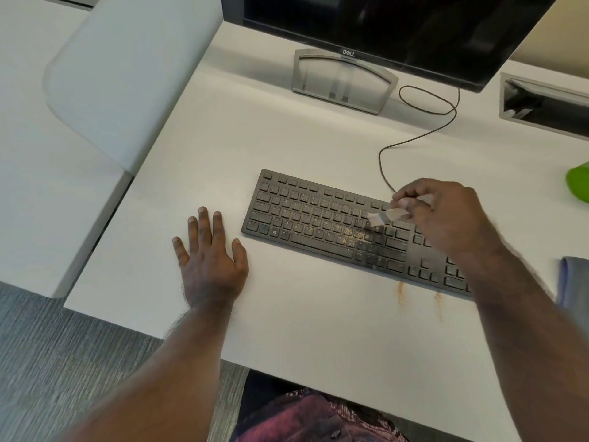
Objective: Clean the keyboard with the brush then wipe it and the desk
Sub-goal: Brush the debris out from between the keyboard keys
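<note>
A black keyboard (318, 218) lies slanted on the white desk (287, 138), with tan crumbs scattered over its middle keys. My right hand (446, 215) grips a small pale brush (385, 216) whose bristles point left and hover at or just over the keys right of the crumbs. My left hand (207, 260) rests flat on the desk, fingers spread, just left of the keyboard and apart from it. Two orange smears (401, 290) mark the desk in front of the keyboard. A grey-blue cloth (573, 282) lies at the right edge, partly hidden by my right forearm.
A black monitor (398, 27) on a silver stand (341, 81) stands behind the keyboard, whose cable (424, 132) loops across the desk. A green object (578, 183) sits at the far right. A cable tray opening (545, 103) is at back right, a white divider panel (127, 74) at left.
</note>
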`<state>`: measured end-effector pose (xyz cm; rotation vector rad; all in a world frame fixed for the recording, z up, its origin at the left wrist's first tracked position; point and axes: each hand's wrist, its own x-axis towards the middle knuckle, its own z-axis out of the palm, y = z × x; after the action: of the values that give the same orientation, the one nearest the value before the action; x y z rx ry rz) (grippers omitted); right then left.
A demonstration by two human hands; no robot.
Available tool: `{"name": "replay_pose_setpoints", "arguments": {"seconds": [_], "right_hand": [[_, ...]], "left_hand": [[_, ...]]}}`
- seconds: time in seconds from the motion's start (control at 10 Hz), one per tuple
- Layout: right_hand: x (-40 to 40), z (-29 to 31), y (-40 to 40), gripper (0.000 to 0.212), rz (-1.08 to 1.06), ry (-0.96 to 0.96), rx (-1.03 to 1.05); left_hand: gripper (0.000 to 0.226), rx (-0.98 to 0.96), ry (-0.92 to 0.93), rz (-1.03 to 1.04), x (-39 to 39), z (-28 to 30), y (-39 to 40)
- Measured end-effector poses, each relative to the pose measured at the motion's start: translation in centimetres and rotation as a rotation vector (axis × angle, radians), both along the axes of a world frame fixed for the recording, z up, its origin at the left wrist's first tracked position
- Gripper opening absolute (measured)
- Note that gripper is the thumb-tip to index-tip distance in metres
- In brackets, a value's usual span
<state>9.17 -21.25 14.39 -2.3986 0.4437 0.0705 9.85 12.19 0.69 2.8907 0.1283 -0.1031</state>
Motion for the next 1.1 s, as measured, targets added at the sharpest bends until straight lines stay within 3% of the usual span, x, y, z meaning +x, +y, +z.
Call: {"name": "replay_pose_setpoints", "arguments": {"seconds": [0.1,0.2,0.4,0.6,0.7,0.9,1.1], "right_hand": [[-0.7,0.2,-1.1,0.014,-0.054,-0.027,-0.056],[-1.0,0.2,-1.3,0.012,-0.087,-0.113,0.013],[-1.4,-1.1,0.0,0.016,-0.003,-0.117,0.042],[-1.7,-0.6,-1.1,0.014,-0.092,-0.193,0.084],[-1.8,-1.1,-0.3,0.016,-0.016,-0.139,0.097],[-1.0,-1.5,-0.1,0.015,-0.114,-0.207,0.112],[-1.8,-2.0,0.0,0.014,-0.057,-0.234,0.093]], "left_hand": [[0.073,0.002,-0.003,-0.001,0.0,0.0,0.0],[0.073,0.005,-0.005,-0.002,0.0,-0.1,0.0],[0.073,-0.005,-0.010,0.003,0.0,-0.1,0.0],[0.073,-0.009,-0.024,0.008,0.0,-0.1,-0.1],[0.073,-0.003,-0.024,0.005,0.0,-0.1,0.0],[0.073,-0.001,-0.024,0.004,0.0,0.0,-0.1],[0.073,-0.001,-0.022,0.004,0.0,-0.1,-0.1]]}}
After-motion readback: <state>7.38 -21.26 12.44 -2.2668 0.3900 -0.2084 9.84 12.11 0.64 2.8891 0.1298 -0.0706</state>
